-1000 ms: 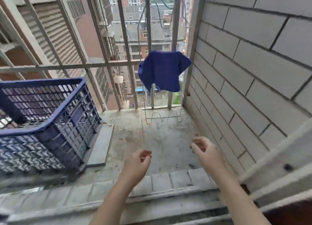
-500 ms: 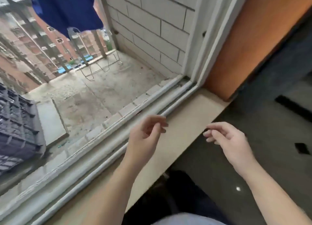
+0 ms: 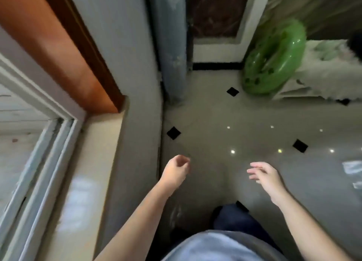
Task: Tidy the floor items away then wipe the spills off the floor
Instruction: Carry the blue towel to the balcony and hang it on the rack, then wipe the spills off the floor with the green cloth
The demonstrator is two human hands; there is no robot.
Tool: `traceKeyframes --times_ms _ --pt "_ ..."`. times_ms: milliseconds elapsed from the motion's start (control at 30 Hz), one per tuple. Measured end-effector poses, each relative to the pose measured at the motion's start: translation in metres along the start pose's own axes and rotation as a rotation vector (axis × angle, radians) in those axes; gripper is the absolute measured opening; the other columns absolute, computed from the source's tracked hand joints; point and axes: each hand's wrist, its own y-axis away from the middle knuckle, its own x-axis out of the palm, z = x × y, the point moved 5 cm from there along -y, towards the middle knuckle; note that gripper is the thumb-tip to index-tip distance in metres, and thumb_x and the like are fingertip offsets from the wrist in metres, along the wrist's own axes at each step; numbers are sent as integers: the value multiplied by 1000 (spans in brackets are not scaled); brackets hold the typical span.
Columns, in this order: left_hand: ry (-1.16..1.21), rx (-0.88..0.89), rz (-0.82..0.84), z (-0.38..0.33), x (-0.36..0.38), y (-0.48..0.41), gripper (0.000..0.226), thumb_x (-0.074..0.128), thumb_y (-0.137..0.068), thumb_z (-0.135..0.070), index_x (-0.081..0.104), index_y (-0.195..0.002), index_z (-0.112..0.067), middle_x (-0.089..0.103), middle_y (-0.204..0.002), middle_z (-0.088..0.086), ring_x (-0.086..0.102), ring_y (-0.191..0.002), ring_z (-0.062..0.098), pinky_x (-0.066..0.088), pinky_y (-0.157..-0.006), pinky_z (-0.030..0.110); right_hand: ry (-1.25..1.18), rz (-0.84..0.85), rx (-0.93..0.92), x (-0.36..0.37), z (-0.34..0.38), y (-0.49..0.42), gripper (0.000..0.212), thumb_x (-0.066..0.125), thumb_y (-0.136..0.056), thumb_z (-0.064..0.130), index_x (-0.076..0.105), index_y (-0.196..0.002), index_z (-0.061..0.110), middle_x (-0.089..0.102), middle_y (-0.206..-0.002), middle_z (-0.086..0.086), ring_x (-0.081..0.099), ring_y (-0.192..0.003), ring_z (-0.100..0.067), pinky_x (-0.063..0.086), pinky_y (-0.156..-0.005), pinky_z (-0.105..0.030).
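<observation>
Looking down at a glossy grey floor (image 3: 225,114) set with small black diamond tiles (image 3: 173,133). Stretching both bare forearms forward from 6 o'clock, well apart, hovering above the floor and touching nothing. Holding the left hand (image 3: 176,171) near centre, fingers loosely curled toward the palm, gripping nothing. Holding the right hand (image 3: 266,175) toward 4 o'clock, fingers relaxed and slightly spread, pointing toward 9 o'clock, likewise empty. Showing at 1 o'clock a green inflatable ring (image 3: 274,59) propped on edge on the floor against something pale and cloth-covered. Catching at 3 o'clock, by the frame edge, pale patches (image 3: 352,167) lying on the floor, too blurred to tell whether scraps or spills. Taking in a beige window sill (image 3: 88,182) at 8 o'clock and a blue-grey curtain (image 3: 172,45) at 12 o'clock. Standing with a dark trouser leg (image 3: 233,219) at 6 o'clock between the arms.
</observation>
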Motion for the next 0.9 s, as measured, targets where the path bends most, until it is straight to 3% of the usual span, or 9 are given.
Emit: traceKeyframes --times_ms 100,167,233,267,333,433,533,733,900 --pt "-43 -156 73 5 48 -41 18 51 -80 -11 53 -64 -19 61 -57 -4 55 -63 21 38 -39 15 -127 -141 178 -49 -55 -13 25 43 -90 -2 57 -111 0 64 -108 -25 58 -77 -28 38 -61 -22" --pt "-111 -246 121 9 79 -65 23 55 -83 -8 53 -61 -17 58 -49 -6 51 -54 15 32 -33 11 -257 -209 289 -79 -94 -18 24 42 -92 -3 55 -113 -4 64 -102 -30 58 -62 -25 41 -51 -19" --pt "-152 -340 126 11 105 -87 27 50 -88 -2 53 -64 -14 57 -40 -6 52 -42 11 28 -30 5 -391 -277 360 -110 -128 -26 25 41 -93 -4 51 -115 -11 65 -74 -22 58 -46 -17 42 -41 -16" --pt "-136 -373 110 9 118 -97 29 49 -90 0 54 -64 -12 55 -36 -4 51 -32 9 26 -30 4 -440 -301 392 -124 -142 -30 26 42 -93 -3 50 -116 -13 63 -67 -17 58 -47 -15 43 -43 -21" --pt "-197 -398 111 -2 142 -115 31 49 -91 -2 55 -61 -8 56 -34 -3 45 -22 4 25 -32 4 -471 -333 451 -152 -165 -36 23 43 -95 3 54 -113 -5 62 -82 -18 56 -60 -21 38 -55 -26" --pt "-336 -414 124 -30 178 -143 31 49 -92 -10 57 -62 -9 63 -46 -2 52 -31 5 27 -41 13 -560 -342 582 -181 -201 -41 23 40 -97 8 53 -114 1 60 -95 -20 54 -64 -23 31 -58 -25" --pt "-414 -397 151 -70 229 -175 28 47 -94 -11 56 -68 -8 61 -68 5 55 -57 16 30 -52 23 -594 -355 699 -211 -230 -40 25 41 -95 7 54 -114 -3 60 -93 -20 53 -62 -23 30 -55 -24" --pt "-552 -318 364 -150 374 -226 17 44 -95 -13 56 -83 -11 60 -77 3 55 -68 15 31 -60 23 -787 -497 863 -261 -266 -47 28 40 -96 8 53 -117 -5 60 -91 -19 54 -69 -26 30 -58 -26" --pt "-728 -292 519 -204 503 -279 14 44 -95 -13 55 -101 -7 63 -94 10 58 -84 22 36 -68 26 -841 -481 947 -321 -270 -111 36 33 -94 -4 34 -123 -27 45 -60 -12 45 -49 -18 20 -54 -24"
